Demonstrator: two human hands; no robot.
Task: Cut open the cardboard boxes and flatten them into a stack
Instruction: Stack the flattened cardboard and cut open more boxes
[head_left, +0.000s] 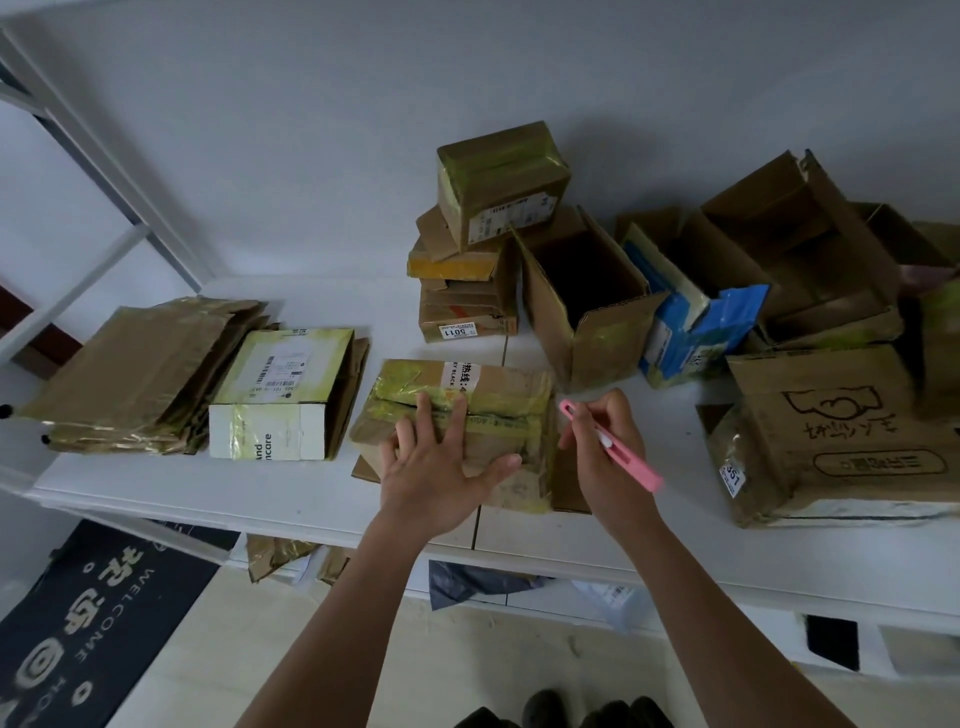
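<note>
A taped cardboard box (457, 415) is seen on the white table (623, 551), directly under the left hand (434, 467), whose fingers are spread and pressed flat on its top. The box's long axis runs left to right; a taped seam follows that axis just beyond the fingertips. A white label beyond the fingertips reads "BLACK" in part. A pink cutter (613, 447) is gripped by the curled fingers of the right hand (602, 441), just right of the box, tip pointing up-left. Flattened cardboard (140, 374) lies well left of the fingers; a label "5011" is read on stacked boxes (467, 291) beyond
</note>
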